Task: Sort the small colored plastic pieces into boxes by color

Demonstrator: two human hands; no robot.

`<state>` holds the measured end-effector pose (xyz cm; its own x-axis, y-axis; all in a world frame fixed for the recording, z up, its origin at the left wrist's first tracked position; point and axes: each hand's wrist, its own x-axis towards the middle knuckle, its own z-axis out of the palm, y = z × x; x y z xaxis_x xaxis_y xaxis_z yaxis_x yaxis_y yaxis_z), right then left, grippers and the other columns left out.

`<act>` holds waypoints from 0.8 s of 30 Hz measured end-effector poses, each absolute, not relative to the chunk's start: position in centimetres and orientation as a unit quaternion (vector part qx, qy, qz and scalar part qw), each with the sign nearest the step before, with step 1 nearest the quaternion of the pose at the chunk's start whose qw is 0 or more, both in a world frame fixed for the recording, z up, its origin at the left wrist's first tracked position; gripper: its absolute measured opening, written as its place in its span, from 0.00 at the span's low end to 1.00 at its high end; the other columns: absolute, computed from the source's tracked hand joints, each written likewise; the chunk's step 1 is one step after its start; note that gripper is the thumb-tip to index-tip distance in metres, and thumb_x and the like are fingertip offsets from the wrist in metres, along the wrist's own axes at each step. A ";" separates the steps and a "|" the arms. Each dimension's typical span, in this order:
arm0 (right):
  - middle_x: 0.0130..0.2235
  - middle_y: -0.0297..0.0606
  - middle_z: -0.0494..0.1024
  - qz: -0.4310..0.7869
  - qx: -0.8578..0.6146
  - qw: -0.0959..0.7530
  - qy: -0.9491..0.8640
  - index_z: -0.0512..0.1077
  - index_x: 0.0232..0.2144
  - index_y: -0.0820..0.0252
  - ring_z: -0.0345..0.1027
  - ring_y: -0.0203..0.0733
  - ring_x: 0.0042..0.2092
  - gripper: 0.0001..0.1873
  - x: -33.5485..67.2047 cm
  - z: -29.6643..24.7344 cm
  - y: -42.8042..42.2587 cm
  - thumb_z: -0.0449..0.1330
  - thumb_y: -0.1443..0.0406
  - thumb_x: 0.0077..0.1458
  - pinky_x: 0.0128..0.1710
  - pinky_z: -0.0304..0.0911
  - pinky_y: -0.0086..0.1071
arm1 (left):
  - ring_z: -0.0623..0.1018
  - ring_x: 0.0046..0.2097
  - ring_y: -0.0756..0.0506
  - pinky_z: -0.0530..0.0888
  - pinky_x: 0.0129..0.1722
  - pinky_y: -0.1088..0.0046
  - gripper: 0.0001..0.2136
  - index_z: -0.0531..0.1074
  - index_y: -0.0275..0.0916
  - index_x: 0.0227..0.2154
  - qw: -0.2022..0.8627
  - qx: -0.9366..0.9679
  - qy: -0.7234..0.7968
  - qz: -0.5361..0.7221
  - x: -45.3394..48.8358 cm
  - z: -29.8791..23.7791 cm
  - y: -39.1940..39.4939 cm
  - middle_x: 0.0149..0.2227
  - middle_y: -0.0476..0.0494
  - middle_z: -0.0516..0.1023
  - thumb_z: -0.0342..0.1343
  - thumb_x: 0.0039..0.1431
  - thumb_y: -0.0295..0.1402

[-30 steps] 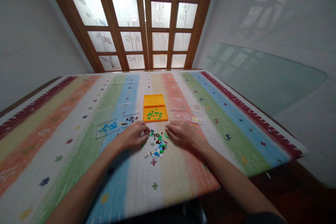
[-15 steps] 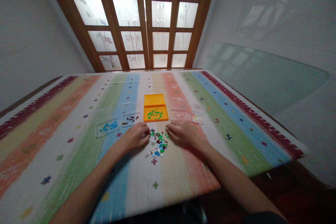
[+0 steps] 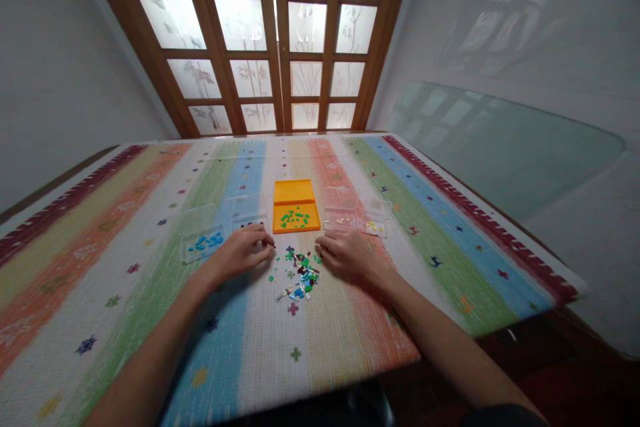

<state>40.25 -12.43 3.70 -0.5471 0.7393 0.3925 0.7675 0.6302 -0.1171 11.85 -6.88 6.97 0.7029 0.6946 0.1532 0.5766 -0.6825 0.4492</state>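
A pile of small toy bricks (image 3: 304, 273) in green, blue, white and dark brown lies on the tablecloth between my hands. My left hand (image 3: 245, 253) is left of the pile, before a clear box of dark-red bricks (image 3: 250, 221) that it partly hides. A small dark-red brick (image 3: 273, 246) shows at its closed fingertips. My right hand (image 3: 345, 252) rests at the pile's right edge with its fingers curled; whatever they hold is hidden. Beyond the pile stands an open orange case (image 3: 296, 192) with green bricks (image 3: 295, 217) in its front half.
A clear box of blue bricks (image 3: 209, 241) stands at the left. Right of the orange case are a clear box with cream bricks (image 3: 343, 220) and a smaller one with yellow bricks (image 3: 374, 227). A striped tablecloth (image 3: 270, 347) covers the table.
My left hand has moved left, away from the pile toward the dark-red bricks' box, uncovering a few small green bricks. My right hand has hardly moved.
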 end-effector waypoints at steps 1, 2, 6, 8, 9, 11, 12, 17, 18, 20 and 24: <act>0.27 0.37 0.72 -0.033 -0.428 0.207 -0.879 0.71 0.27 0.61 0.56 0.35 0.26 0.15 40.3 3.7 -12.4 0.50 0.68 0.64 0.30 0.46 0.35 | 0.75 0.36 0.46 0.71 0.40 0.69 0.10 0.79 0.39 0.34 0.178 0.901 0.358 0.168 11.4 7.1 -6.5 0.34 0.44 0.77 0.53 0.62 0.34; 0.27 0.37 0.72 -0.032 -0.430 0.208 -0.878 0.71 0.27 0.61 0.56 0.35 0.26 0.15 40.3 3.7 -12.5 0.50 0.68 0.64 0.30 0.46 0.35 | 0.75 0.36 0.46 0.71 0.41 0.69 0.10 0.79 0.39 0.34 0.167 0.898 0.366 0.179 10.9 7.1 -6.1 0.34 0.44 0.77 0.53 0.62 0.34; 0.27 0.37 0.73 -0.032 -0.432 0.206 -0.878 0.71 0.28 0.60 0.56 0.35 0.27 0.14 40.3 3.8 -12.5 0.50 0.68 0.64 0.29 0.45 0.35 | 0.74 0.34 0.46 0.72 0.42 0.67 0.11 0.79 0.38 0.35 0.134 0.883 0.404 0.200 9.2 7.2 -4.7 0.34 0.43 0.77 0.52 0.63 0.36; 0.27 0.37 0.73 -0.034 -0.431 0.200 -0.879 0.71 0.28 0.60 0.56 0.35 0.27 0.14 40.3 3.8 -12.6 0.50 0.68 0.64 0.29 0.45 0.35 | 0.74 0.34 0.45 0.72 0.42 0.66 0.12 0.79 0.38 0.36 0.121 0.877 0.422 0.198 8.6 7.1 -4.1 0.34 0.43 0.77 0.52 0.63 0.37; 0.27 0.37 0.73 -0.035 -0.431 0.198 -0.880 0.71 0.28 0.60 0.56 0.35 0.26 0.14 40.3 3.8 -12.6 0.50 0.68 0.64 0.28 0.45 0.35 | 0.74 0.34 0.45 0.72 0.43 0.66 0.12 0.80 0.38 0.37 0.114 0.875 0.429 0.195 8.4 7.0 -3.8 0.34 0.43 0.77 0.52 0.63 0.37; 0.27 0.37 0.73 -0.037 -0.432 0.197 -0.879 0.71 0.28 0.60 0.56 0.35 0.26 0.14 40.3 3.8 -12.6 0.50 0.68 0.64 0.29 0.45 0.35 | 0.74 0.36 0.44 0.72 0.43 0.65 0.12 0.80 0.38 0.37 0.099 0.873 0.439 0.187 8.2 6.6 -3.2 0.34 0.42 0.77 0.53 0.63 0.36; 0.27 0.37 0.73 -0.039 -0.432 0.199 -0.879 0.71 0.28 0.60 0.56 0.35 0.26 0.14 40.3 3.7 -12.5 0.50 0.68 0.64 0.29 0.45 0.34 | 0.75 0.37 0.43 0.71 0.44 0.65 0.12 0.81 0.38 0.37 0.092 0.874 0.442 0.181 8.2 6.5 -3.0 0.34 0.42 0.77 0.53 0.62 0.36; 0.27 0.37 0.72 -0.040 -0.425 0.200 -0.882 0.71 0.28 0.61 0.56 0.35 0.27 0.15 40.4 3.5 -12.3 0.50 0.68 0.64 0.29 0.45 0.35 | 0.75 0.38 0.42 0.70 0.43 0.65 0.11 0.82 0.39 0.38 0.074 0.874 0.458 0.144 8.7 5.9 -2.3 0.33 0.41 0.76 0.54 0.63 0.34; 0.27 0.37 0.72 -0.039 -0.425 0.198 -0.883 0.71 0.28 0.61 0.56 0.35 0.27 0.15 40.4 3.4 -12.3 0.50 0.68 0.64 0.30 0.45 0.35 | 0.75 0.38 0.42 0.70 0.43 0.65 0.12 0.82 0.38 0.38 0.073 0.873 0.462 0.140 8.9 6.0 -2.3 0.33 0.41 0.76 0.54 0.63 0.34; 0.27 0.37 0.73 -0.039 -0.427 0.193 -0.883 0.71 0.28 0.61 0.57 0.36 0.27 0.15 40.4 3.4 -12.3 0.50 0.68 0.65 0.30 0.46 0.35 | 0.75 0.37 0.42 0.70 0.42 0.65 0.12 0.82 0.38 0.39 0.070 0.872 0.466 0.130 9.3 6.0 -2.2 0.32 0.41 0.75 0.53 0.63 0.34; 0.27 0.38 0.73 -0.040 -0.430 0.188 -0.882 0.71 0.28 0.61 0.56 0.35 0.27 0.15 40.4 3.5 -12.2 0.50 0.68 0.65 0.30 0.45 0.35 | 0.75 0.37 0.41 0.69 0.41 0.66 0.12 0.82 0.38 0.38 0.068 0.875 0.466 0.116 9.7 6.0 -2.2 0.31 0.41 0.76 0.53 0.63 0.34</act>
<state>40.45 -12.24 3.45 -0.5587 0.7443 0.3659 0.7742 0.6263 -0.0918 9.73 -2.16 6.04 0.5393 0.8306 0.1387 0.7990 -0.5567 0.2272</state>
